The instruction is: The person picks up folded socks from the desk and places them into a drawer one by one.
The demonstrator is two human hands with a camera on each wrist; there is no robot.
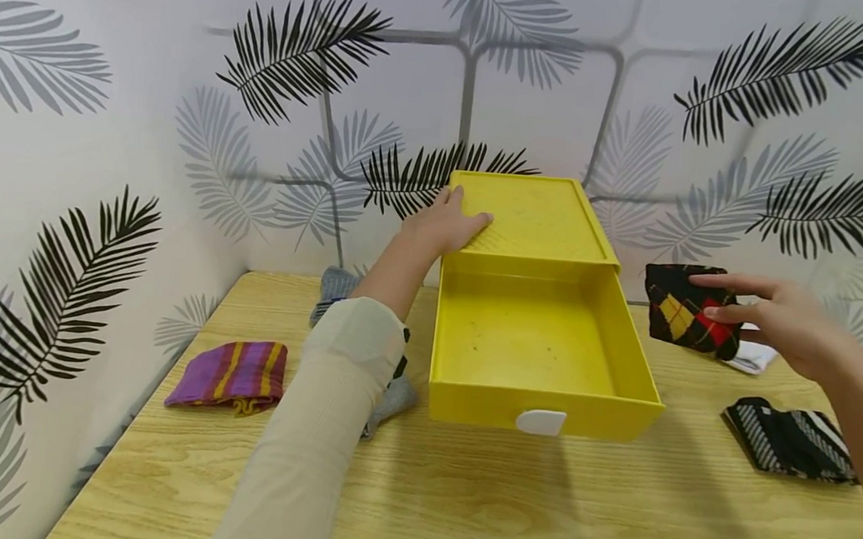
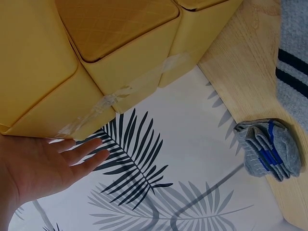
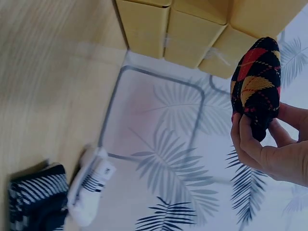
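Note:
My left hand (image 1: 442,223) rests on the left edge of the top of a yellow drawer unit (image 1: 536,214), its fingers extended. In the left wrist view, the fingers lie along the unit's taped side. Below the top, a yellow drawer (image 1: 474,406) with a white handle (image 1: 541,422) stands pulled out, and its inside is bare. To the right of the drawer, my right hand (image 1: 792,324) pinches a folded argyle sock (image 1: 672,311), black with red and yellow diamonds, above the table. In the right wrist view, thumb and fingers grip the sock's lower end.
A purple striped folded sock (image 1: 232,372) lies at the left of the wooden table (image 1: 490,499). Grey socks (image 1: 336,288) lie near my left arm. On the right are a white sock (image 1: 752,357) and black patterned socks (image 1: 788,441). A leaf-patterned wall stands behind.

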